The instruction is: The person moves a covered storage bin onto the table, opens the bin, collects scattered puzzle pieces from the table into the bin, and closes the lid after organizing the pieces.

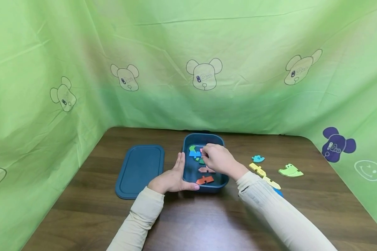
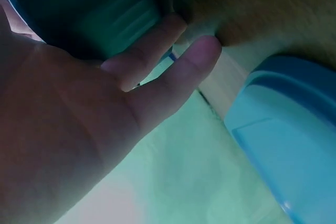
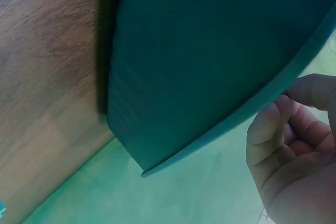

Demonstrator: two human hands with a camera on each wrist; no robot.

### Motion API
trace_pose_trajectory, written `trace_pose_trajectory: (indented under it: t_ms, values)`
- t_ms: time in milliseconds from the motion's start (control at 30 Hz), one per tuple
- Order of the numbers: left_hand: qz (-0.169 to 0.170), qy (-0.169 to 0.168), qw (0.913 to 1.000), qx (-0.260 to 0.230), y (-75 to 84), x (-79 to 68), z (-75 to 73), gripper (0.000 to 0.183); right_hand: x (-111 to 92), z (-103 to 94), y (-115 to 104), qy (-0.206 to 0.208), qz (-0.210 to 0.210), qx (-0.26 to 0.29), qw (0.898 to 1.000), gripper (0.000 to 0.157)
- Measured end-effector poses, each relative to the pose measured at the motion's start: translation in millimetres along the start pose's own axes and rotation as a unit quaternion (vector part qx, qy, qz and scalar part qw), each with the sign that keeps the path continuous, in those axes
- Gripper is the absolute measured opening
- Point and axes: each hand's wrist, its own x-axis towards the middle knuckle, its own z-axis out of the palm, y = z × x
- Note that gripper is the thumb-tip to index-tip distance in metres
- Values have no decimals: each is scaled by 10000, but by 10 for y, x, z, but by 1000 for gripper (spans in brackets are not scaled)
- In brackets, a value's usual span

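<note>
A deep blue plastic box (image 1: 220, 184) stands on the table with several colourful puzzle pieces inside. Among them are a blue piece (image 1: 193, 154), a light pink piece (image 1: 206, 169) and an orange-red piece (image 1: 205, 180). My left hand (image 1: 172, 177) rests against the box's front left corner, fingers straight along the side and thumb at the front rim. Over the box, my right hand (image 1: 218, 158) has thumb and fingertips pinched together, low among the pieces. It seems to hold a small puzzle piece, mostly hidden by the fingers and, in the right wrist view, by the rim.
A flat blue lid (image 1: 140, 170) lies left of the box. On the right are a light blue piece (image 1: 258, 158), yellow pieces (image 1: 257, 169), a green crocodile-head piece (image 1: 290, 170) and a blue piece (image 1: 278, 191) partly behind the sleeve. A green curtain (image 1: 188, 111) hangs behind the table.
</note>
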Motion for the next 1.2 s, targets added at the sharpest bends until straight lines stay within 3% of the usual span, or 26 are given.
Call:
trace_pose_trajectory:
  t_ms: [567, 900, 1200]
  values:
    - [-108, 25, 9999, -60, 8, -11, -3, 129, 63, 80, 17, -150, 271, 19, 9995, 26]
    - [-3, 41, 10000, -68, -2, 1, -2, 129, 92, 118, 27, -277, 386, 122, 9988, 28]
    - [-31, 86, 9999, -92, -3, -5, 6, 129, 9, 107, 119, -328, 681, -158, 9970, 16]
